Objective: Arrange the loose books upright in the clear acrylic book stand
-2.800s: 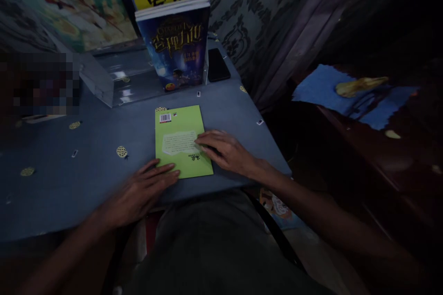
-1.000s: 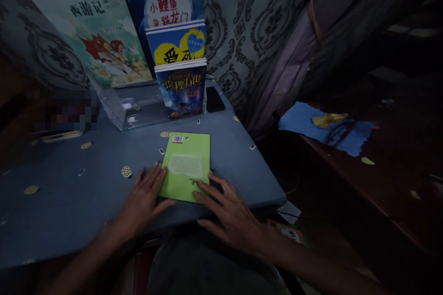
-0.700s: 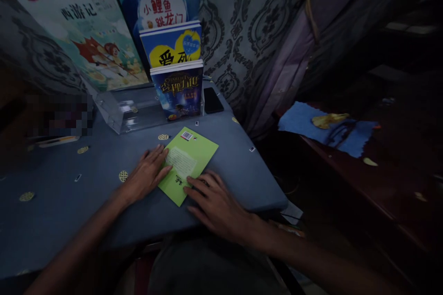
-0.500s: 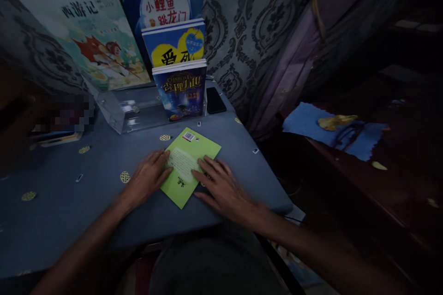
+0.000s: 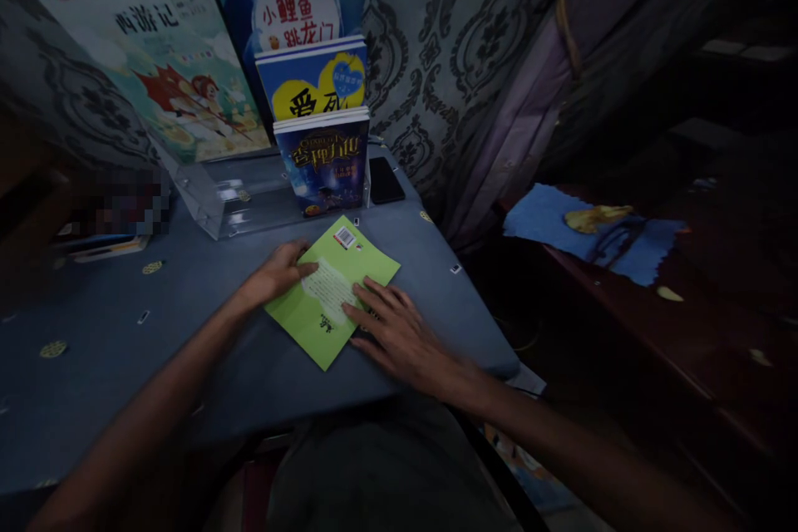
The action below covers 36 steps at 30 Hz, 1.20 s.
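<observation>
A thin book with a light green back cover lies at a slant near the table's front edge, its barcode toward the far corner. My left hand grips its left edge, thumb on top and the other fingers partly hidden at the edge and beneath. Across the book's right side rests my right hand, open, with fingers spread on the cover. Just beyond the book, a clear stand holds a dark blue book, a blue and yellow book and larger picture books behind.
A black phone lies right of the stand. More books are stacked at the left on the blue tablecloth. To the right, a dark red surface carries a blue cloth and a yellowish peel.
My left hand has moved up along the book's left edge, its thumb now over the cover. More of the cover's left corner shows. The right hand has hardly moved.
</observation>
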Motion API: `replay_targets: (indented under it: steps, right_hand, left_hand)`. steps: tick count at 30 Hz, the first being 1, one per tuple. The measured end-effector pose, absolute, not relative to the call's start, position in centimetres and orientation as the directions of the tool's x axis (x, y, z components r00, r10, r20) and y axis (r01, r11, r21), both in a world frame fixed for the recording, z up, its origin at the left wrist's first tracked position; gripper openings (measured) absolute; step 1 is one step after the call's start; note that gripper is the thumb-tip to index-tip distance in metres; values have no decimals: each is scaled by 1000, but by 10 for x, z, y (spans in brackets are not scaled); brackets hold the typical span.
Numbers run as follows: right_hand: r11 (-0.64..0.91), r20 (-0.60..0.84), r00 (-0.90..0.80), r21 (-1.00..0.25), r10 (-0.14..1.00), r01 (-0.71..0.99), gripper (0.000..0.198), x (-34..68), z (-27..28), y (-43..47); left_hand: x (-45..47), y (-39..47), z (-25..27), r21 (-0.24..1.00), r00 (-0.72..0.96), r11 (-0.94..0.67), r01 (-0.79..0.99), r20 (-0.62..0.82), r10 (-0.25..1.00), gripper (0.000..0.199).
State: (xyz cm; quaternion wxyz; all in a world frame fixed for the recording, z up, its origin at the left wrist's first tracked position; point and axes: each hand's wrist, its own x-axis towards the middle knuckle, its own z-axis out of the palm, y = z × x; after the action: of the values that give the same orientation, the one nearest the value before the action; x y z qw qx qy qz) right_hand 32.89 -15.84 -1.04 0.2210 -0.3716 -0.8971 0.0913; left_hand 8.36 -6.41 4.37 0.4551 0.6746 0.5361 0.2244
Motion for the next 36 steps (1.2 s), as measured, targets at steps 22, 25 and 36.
replay_targets:
  steps: [22, 25, 36]
  right_hand:
    - [824, 691, -491, -288, 531, 487, 34, 360, 19, -147]
    - [795, 460, -651, -295, 604, 530, 31, 355, 4, -158]
    - [788, 237, -779, -405, 581, 464, 49, 289, 16, -90]
  left_hand:
    - [62, -91, 45, 169, 627, -818, 550, 563, 539, 29]
    - [41, -100, 15, 174, 704, -766, 618, 311, 638, 41]
    - [62, -112, 12, 281, 543, -665, 692, 404, 736, 23]
